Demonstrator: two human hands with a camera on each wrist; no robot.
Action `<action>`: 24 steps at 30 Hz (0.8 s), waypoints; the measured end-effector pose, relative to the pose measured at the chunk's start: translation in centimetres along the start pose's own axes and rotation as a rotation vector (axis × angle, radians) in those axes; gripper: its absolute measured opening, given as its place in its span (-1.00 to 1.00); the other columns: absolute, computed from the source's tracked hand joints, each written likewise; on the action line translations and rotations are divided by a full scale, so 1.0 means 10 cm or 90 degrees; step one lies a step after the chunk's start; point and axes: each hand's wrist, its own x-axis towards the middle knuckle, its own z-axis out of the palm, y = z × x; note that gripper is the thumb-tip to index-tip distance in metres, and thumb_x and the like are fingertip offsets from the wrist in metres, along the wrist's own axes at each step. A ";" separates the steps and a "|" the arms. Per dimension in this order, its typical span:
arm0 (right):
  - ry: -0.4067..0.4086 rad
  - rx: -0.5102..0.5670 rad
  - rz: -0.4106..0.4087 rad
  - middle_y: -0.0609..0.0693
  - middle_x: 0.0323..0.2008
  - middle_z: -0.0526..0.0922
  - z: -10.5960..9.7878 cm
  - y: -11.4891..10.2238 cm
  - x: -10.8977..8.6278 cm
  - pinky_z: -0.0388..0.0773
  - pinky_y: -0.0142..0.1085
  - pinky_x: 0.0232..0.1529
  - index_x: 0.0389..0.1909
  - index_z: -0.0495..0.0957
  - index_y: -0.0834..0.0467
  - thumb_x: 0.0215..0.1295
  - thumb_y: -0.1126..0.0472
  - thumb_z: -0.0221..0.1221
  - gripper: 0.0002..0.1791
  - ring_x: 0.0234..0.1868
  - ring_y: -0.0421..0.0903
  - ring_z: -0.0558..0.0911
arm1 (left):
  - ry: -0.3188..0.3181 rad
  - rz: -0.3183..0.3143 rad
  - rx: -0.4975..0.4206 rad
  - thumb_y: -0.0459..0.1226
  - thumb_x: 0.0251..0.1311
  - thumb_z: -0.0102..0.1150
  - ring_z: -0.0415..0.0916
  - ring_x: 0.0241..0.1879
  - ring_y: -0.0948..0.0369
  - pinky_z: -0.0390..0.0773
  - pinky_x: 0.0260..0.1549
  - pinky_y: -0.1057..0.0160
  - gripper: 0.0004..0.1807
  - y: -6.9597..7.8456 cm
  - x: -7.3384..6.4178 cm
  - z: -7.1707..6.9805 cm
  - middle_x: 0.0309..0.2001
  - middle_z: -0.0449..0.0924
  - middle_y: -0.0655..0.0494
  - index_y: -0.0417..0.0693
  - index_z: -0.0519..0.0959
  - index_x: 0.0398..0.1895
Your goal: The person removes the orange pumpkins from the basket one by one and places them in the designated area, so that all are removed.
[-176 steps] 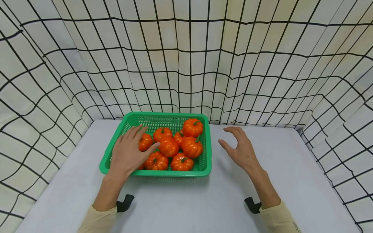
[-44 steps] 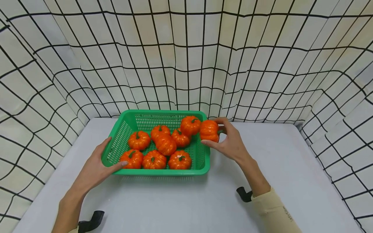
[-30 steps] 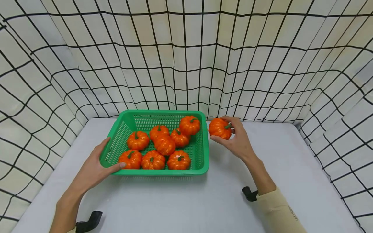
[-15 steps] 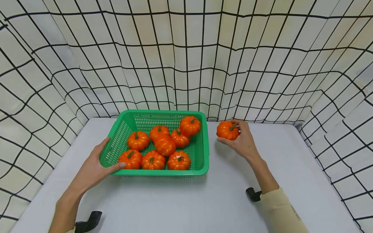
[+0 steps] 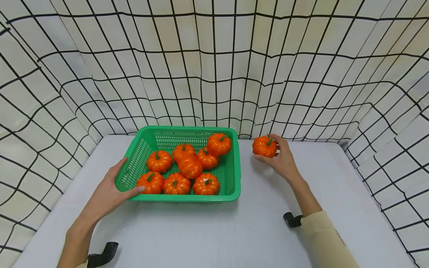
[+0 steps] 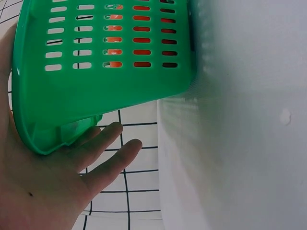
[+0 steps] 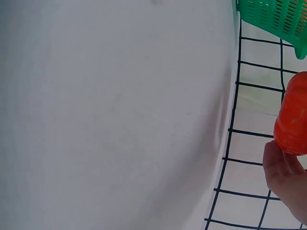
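My right hand (image 5: 285, 160) holds a small orange pumpkin (image 5: 264, 147) with a green stem between thumb and fingers, to the right of the green basket (image 5: 187, 198). In the right wrist view that pumpkin (image 7: 293, 117) shows at the right edge, fingertips against its underside. My left hand (image 5: 106, 192) grips the basket's front left corner, thumb over the rim. Seen from the left wrist, the fingers (image 6: 108, 170) reach out below the rim, beside the perforated wall. Several more pumpkins (image 5: 159, 161) lie in the basket, one (image 5: 219, 144) raised near its back right corner.
The basket stands on a white table (image 5: 201, 234), toward its back edge. Black netting (image 5: 214, 67) over white walls rises behind and on both sides. A black wrist mount (image 5: 103, 255) sits on the left wrist, another (image 5: 292, 219) on the right.
Both hands were apart and without a hold at first. My left hand then took the basket's corner. My right hand carried a pumpkin from over the basket's right rim out to the right.
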 end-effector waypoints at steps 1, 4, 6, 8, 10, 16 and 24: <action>-0.001 0.002 0.005 0.28 0.43 0.31 0.00 0.01 0.01 0.52 0.15 0.30 0.57 0.17 0.16 0.15 0.00 0.53 0.06 0.33 0.22 0.42 | 0.000 -0.001 0.001 0.14 0.19 0.42 0.01 0.52 -0.45 0.15 0.30 -0.59 0.30 0.00 0.00 0.00 0.66 -0.18 -0.41 -0.01 -0.28 0.73; -0.012 0.002 0.028 0.29 0.44 0.32 -0.01 0.03 0.03 0.50 0.17 0.32 0.57 0.13 0.25 0.17 -0.01 0.52 0.08 0.34 0.25 0.41 | -0.001 -0.002 0.003 0.15 0.19 0.42 0.01 0.52 -0.45 0.15 0.29 -0.59 0.30 0.00 0.00 0.00 0.66 -0.18 -0.41 0.00 -0.28 0.73; -0.022 -0.004 0.043 0.29 0.45 0.31 -0.02 0.04 0.03 0.48 0.18 0.35 0.56 0.13 0.27 0.19 -0.02 0.50 0.06 0.37 0.26 0.40 | -0.001 -0.002 0.003 0.15 0.19 0.42 0.01 0.52 -0.45 0.15 0.29 -0.59 0.30 -0.01 0.00 0.00 0.66 -0.18 -0.41 0.01 -0.28 0.73; -0.033 -0.020 0.052 0.30 0.45 0.31 -0.03 0.06 0.04 0.47 0.19 0.36 0.56 0.15 0.27 0.21 -0.03 0.49 0.05 0.38 0.28 0.39 | -0.002 -0.002 0.005 0.15 0.19 0.42 0.01 0.52 -0.45 0.16 0.29 -0.59 0.30 -0.01 0.00 0.00 0.66 -0.18 -0.41 0.02 -0.28 0.73; -0.043 -0.039 0.056 0.33 0.42 0.31 -0.03 0.08 0.05 0.47 0.19 0.34 0.57 0.17 0.26 0.22 -0.04 0.48 0.03 0.37 0.28 0.39 | -0.005 -0.001 0.008 0.15 0.19 0.42 0.01 0.51 -0.46 0.16 0.29 -0.59 0.30 -0.01 0.00 0.00 0.66 -0.18 -0.42 0.03 -0.27 0.73; -0.058 -0.075 0.053 0.40 0.27 0.35 -0.04 0.11 0.10 0.49 0.12 0.20 0.58 0.21 0.21 0.23 -0.04 0.47 0.00 0.27 0.27 0.42 | -0.017 0.002 0.008 0.14 0.20 0.42 0.06 0.48 -0.45 0.20 0.27 -0.59 0.31 0.01 0.02 -0.02 0.64 -0.17 -0.46 0.00 -0.29 0.73; -0.077 -0.075 0.047 0.40 0.28 0.37 -0.01 0.15 0.15 0.46 0.13 0.24 0.58 0.16 0.30 0.28 0.06 0.43 -0.03 0.24 0.26 0.41 | -0.034 -0.004 -0.002 0.12 0.19 0.44 0.07 0.47 -0.45 0.24 0.26 -0.58 0.33 -0.01 0.04 -0.04 0.65 -0.21 -0.47 0.00 -0.33 0.72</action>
